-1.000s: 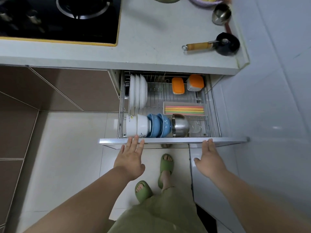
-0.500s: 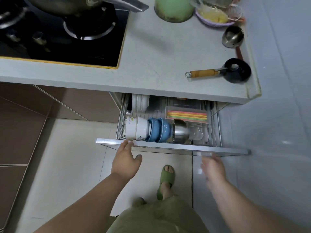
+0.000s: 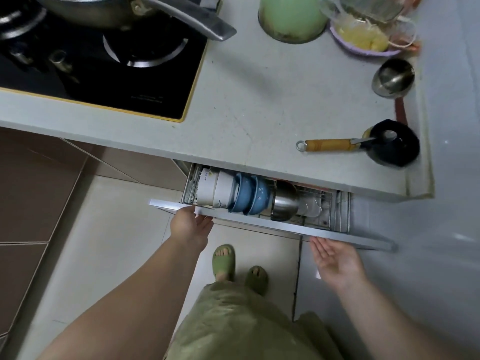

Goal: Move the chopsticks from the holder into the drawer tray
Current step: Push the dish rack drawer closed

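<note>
Here the drawer [image 3: 272, 224] stands only partly out from under the desk [image 3: 259, 100], its front panel running left to right and slanting down toward your right. Your left hand [image 3: 191, 224] is at the panel's left part, fingers [image 3: 205, 219] loosely spread and laid against its edge, closed on nothing. Your right hand [image 3: 335, 258] sits just below the panel's right part, palm up and flat open, fingertips at the underside of the edge; whether they touch cannot be told. It, too, holds nothing.

The chopsticks and their tray are not visible: the desk's overhang covers the rear of the drawer, so they presumably lie there, straight ahead of both hands and beyond the front row of dishes. That row holds white bowls [image 3: 215, 188], blue bowls [image 3: 250, 194] and a steel bowl [image 3: 284, 203], all on edge in the wire rack [image 3: 335, 211].

The relation that governs the coming move is panel to hands: the panel's long axis crosses in front of you, with one hand near each end. With the hands so placed, the drawer looks about to be pushed shut, which suggests the transfer is finished. The left hand is the nearer to firm contact.
</note>
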